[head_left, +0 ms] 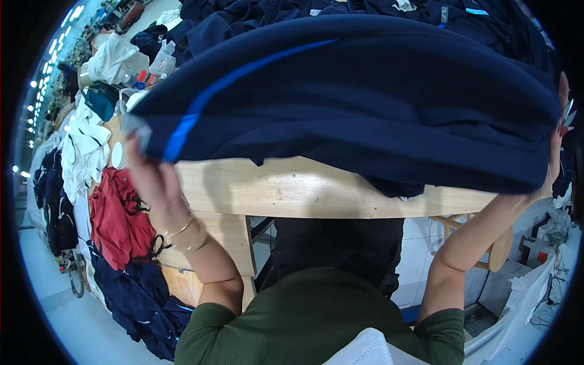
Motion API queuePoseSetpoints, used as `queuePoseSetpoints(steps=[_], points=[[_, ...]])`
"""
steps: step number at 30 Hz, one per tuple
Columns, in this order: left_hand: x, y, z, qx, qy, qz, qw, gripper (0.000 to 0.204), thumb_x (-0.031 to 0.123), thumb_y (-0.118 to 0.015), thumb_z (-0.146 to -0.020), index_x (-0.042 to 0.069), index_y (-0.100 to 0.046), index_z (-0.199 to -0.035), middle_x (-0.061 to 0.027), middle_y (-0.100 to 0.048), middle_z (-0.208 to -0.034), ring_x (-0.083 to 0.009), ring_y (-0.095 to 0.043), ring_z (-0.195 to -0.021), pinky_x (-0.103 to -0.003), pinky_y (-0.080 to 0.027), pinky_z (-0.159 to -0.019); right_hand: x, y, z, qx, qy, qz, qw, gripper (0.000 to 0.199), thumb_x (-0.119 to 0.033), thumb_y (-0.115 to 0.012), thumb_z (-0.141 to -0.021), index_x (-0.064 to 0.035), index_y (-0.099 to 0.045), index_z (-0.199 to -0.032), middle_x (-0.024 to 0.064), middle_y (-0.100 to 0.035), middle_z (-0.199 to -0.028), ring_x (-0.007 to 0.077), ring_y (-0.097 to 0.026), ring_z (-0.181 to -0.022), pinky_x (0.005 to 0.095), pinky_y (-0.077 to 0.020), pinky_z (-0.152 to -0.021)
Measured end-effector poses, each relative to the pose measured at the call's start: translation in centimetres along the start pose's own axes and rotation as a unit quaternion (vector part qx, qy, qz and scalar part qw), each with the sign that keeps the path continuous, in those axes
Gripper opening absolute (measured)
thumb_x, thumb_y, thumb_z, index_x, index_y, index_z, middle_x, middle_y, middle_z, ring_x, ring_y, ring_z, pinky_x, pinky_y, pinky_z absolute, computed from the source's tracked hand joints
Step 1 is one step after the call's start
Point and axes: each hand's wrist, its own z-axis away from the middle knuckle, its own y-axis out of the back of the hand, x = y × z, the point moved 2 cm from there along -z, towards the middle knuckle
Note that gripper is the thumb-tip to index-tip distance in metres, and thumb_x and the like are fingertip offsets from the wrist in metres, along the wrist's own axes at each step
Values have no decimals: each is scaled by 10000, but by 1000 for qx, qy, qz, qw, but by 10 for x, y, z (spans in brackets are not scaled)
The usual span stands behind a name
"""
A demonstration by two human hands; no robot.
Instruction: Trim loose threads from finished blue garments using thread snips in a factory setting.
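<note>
Right now, a dark navy garment (365, 91) is stretched wide between the person's two hands, held above the pale worktop (274, 188). Small dark print marks the side of a light carton (504, 283) on the right, near a round wooden stool (500, 246). The garment's cloth looks smooth and soft, bowed along its upper edge and folded along its lower one, with a glossy bright blue stripe (210, 91) curving toward its left end. The left hand (153, 173) grips that end, beside a pale patch too blurred to make out; a thin bangle (180, 228) circles the wrist. The right hand (555, 152) grasps the opposite end, its fingers partly hidden by cloth. Knots and fine grain show in the worktop's wood. Beyond lies a crumpled heap of dark cloth (228, 24); to the left sit white fabric pieces (85, 149) and a wrinkled red bundle (120, 219) with black cords.
</note>
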Motion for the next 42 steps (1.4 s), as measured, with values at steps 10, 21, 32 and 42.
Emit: queuePoseSetpoints(steps=[10, 21, 32, 42], points=[[-108, 44, -13, 0, 94, -332, 938, 113, 95, -580, -938, 59, -557, -1042, 36, -510, -756, -28, -392, -569, -189, -310, -481, 139, -28, 104, 66, -289, -53, 954, 534, -2, -587, -875, -32, -471, -1395, 21, -574, -1260, 22, -515, -910, 171, -409, -910], [-157, 61, -14, -45, 67, -428, 900, 332, 97, -571, -949, 23, -468, -1256, -10, -549, -807, -53, -464, -644, -193, -358, -553, 148, -23, 119, 74, -326, -14, 942, 466, -76, -627, -895, -102, -533, -1351, -122, -485, -757, -40, -306, -549, 148, -184, -441], [-133, 88, 30, -7, 69, -589, 805, 427, 342, -641, -930, -36, -583, -1119, -101, -613, -834, -145, -546, -740, -272, -451, -685, 177, -9, 125, 39, -341, 114, 932, 368, -51, -541, -947, -40, -528, -1315, 41, -606, -1153, 107, -545, -1036, 238, -384, -964], [-121, 91, 35, -27, 189, -643, 742, 339, 280, -611, -949, -58, -640, -952, -38, -590, -761, -94, -471, -681, -234, -398, -644, 181, -13, 146, -52, -213, 382, 898, 372, -29, -471, -979, -68, -451, -1349, 146, -604, -1270, 280, -640, -1057, 328, -477, -909]])
